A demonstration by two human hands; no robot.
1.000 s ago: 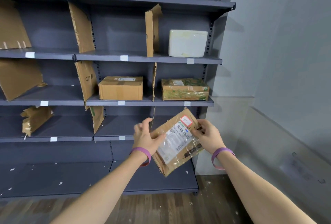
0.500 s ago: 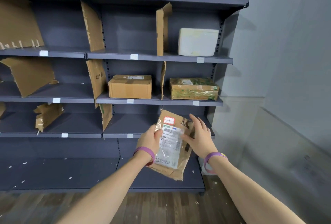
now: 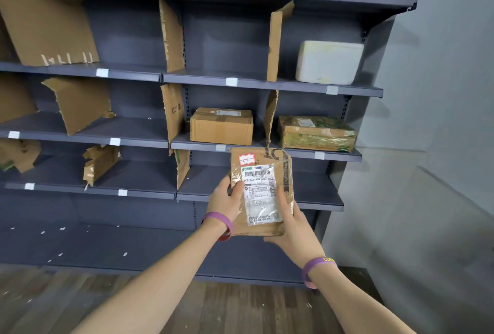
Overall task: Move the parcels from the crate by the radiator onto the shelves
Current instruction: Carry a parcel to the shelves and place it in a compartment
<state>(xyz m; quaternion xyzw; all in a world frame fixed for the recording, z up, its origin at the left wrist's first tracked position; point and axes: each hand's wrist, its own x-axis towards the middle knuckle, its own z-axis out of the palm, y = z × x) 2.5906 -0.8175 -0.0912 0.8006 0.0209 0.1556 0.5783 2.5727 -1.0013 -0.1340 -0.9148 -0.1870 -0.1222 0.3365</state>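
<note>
Flat brown parcel [image 3: 263, 173] held upright before the grey shelves [image 3: 149, 194], label facing the camera, left grip [image 3: 226, 200] curled round its left edge, right grip [image 3: 292, 226] clasping its lower right corner, cardboard box [image 3: 222, 130] shelved just above

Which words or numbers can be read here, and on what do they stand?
"05": red-edged sticker on the parcel.
"247-247-A02-060": its label.
"CO", cut off: right wristband.
"CO", partly hidden: cardboard divider.
Small label print and shelf tags: unreadable.
</note>
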